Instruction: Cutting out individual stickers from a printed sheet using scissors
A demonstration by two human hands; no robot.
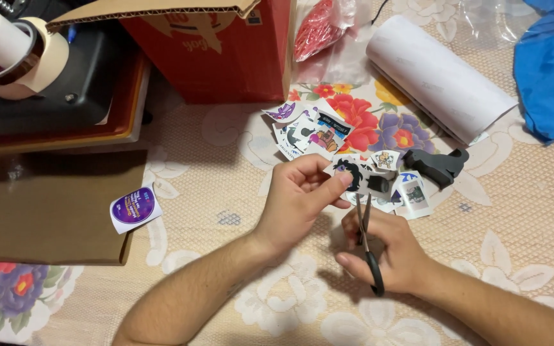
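Table cover [520, 211]: beige lace-pattern plastic over a floral print, flat and slightly glossy.
Cardboard box [226, 54]: red outside, brown flaps, stands at the far edge.
Paper roll [437, 74]: white, smooth cylinder, lying slantwise at the far right.
Blue cloth [549, 67]: crumpled, soft, at the right corner.
Tape rolls [14, 54]: cream and brown rings on a black device at far left.
Sticker pile [315, 131]: glossy die-cut pieces, loosely overlapped, just beyond the hands.
Round sticker [135, 206]: purple disc on white backing, lying on a brown board at left.
Left hand [299, 198]: thumb and fingers pinching a small sticker [349, 173], dark figure on white, held above the table.
Right hand [389, 247]: fingers curled through the black handles of scissors [368, 240], metal blades pointing up at the sticker's lower edge.
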